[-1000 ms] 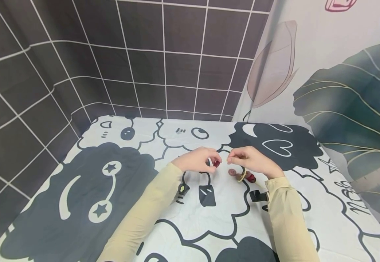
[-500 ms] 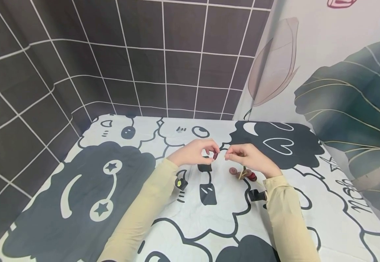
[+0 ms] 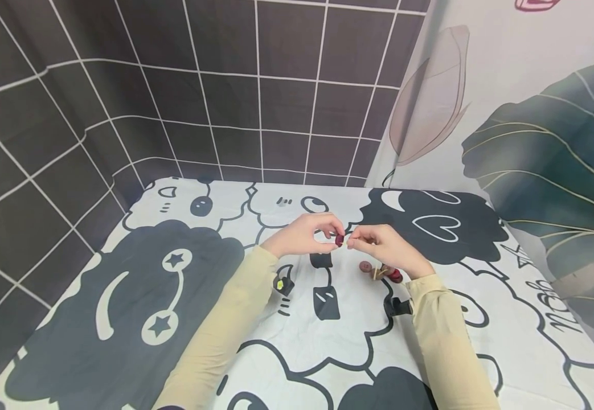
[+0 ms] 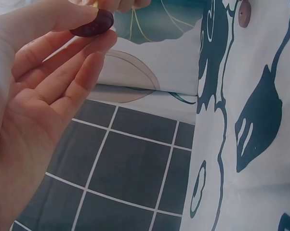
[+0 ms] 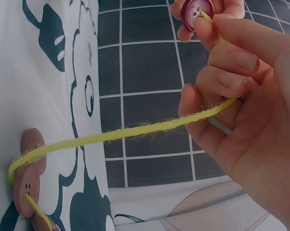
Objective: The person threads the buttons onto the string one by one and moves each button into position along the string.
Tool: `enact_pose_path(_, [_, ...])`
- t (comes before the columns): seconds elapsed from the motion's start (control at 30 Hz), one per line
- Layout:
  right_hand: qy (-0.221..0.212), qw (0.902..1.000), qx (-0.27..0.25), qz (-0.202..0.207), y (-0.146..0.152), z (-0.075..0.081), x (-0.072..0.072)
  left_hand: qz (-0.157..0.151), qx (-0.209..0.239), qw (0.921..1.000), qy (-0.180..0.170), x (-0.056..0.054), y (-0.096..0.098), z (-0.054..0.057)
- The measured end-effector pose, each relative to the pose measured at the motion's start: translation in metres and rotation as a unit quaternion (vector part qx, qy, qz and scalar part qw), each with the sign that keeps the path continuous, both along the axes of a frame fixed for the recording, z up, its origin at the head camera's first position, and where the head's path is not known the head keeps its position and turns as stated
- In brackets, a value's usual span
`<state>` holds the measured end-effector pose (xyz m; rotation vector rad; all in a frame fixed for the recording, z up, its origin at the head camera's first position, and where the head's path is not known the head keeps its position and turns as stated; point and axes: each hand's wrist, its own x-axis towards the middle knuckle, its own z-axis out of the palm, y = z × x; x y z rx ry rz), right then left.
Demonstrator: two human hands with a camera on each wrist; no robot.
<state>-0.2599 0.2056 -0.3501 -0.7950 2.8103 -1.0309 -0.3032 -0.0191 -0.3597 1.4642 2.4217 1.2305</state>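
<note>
My left hand [image 3: 304, 233] pinches a dark red button [image 5: 189, 13] between thumb and fingertips, raised above the cloth. In the left wrist view the same button [image 4: 93, 25] shows edge-on. My right hand [image 3: 388, 249] pinches yellow yarn [image 5: 140, 131] near its end, and the tip is at a hole in the button's face. Whether it passes through cannot be seen. The yarn runs under my curled right fingers and down to several buttons on the cloth. One brownish-pink button [image 5: 25, 195] there has yarn through its hole. A red button [image 3: 395, 275] lies among them.
A white cloth [image 3: 348, 341] with black cartoon drawings covers the table. Behind it hangs a dark grid-patterned curtain [image 3: 286, 102], with a leaf-printed curtain [image 3: 548, 148] at the right.
My hands have risen slightly and come together. The right fingers with the yarn have moved left up to the button in my left hand. The buttons on the cloth stay where they were.
</note>
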Motion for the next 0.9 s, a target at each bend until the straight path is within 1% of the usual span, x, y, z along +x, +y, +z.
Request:
enact_pose_path(0.27, [0.000,1.0000,-0.005,-0.004,-0.0014,-0.0004,-0.0002,-0.011,0.003,0.9999,0.005,-0.0006,0.0010,-0.0011])
enact_pose_path(0.4, [-0.005,0.9999,-0.005,-0.010,-0.0027,0.0002,0.0001,-0.010,0.000,0.9999,0.010,-0.0003,0.0015,-0.0009])
enact_pose_path(0.63, [0.004,1.0000,-0.006,0.005,-0.0031,-0.0006,0.0001,-0.008,-0.004,0.9999,0.014,0.0010,0.0035,-0.0010])
enact_pose_path(0.9, [0.002,1.0000,-0.008,0.003,-0.0044,-0.0028,-0.0010,-0.006,0.012,0.9996,-0.024,0.0023,0.0054,0.0000])
